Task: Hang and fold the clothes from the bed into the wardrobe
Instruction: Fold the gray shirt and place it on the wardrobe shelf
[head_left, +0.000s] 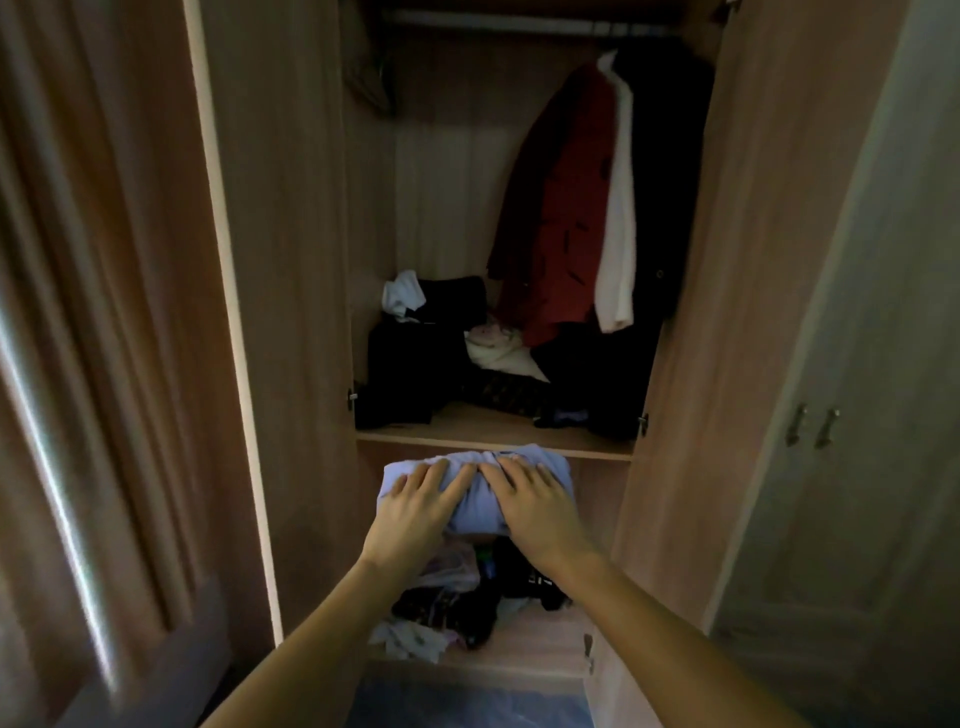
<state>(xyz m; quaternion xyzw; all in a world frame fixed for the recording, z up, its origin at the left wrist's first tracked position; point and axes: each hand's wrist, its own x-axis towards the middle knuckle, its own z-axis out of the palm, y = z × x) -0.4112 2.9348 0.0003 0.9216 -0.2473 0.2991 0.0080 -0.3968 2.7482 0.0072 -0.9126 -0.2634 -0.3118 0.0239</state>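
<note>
A folded pale blue garment is held up in front of the open wardrobe, just below the front edge of the middle shelf. My left hand grips its left half and my right hand its right half. Both hands have their fingers spread over the top of the bundle; the thumbs are hidden under it. On the shelf lies a loose pile of dark and white clothes. A red coat, a white garment and a dark one hang from the rail on the right.
Below the bundle, the lower compartment holds a jumble of clothes. The left wardrobe door and the right door stand open on either side. A pale cabinet with two handles is at the right.
</note>
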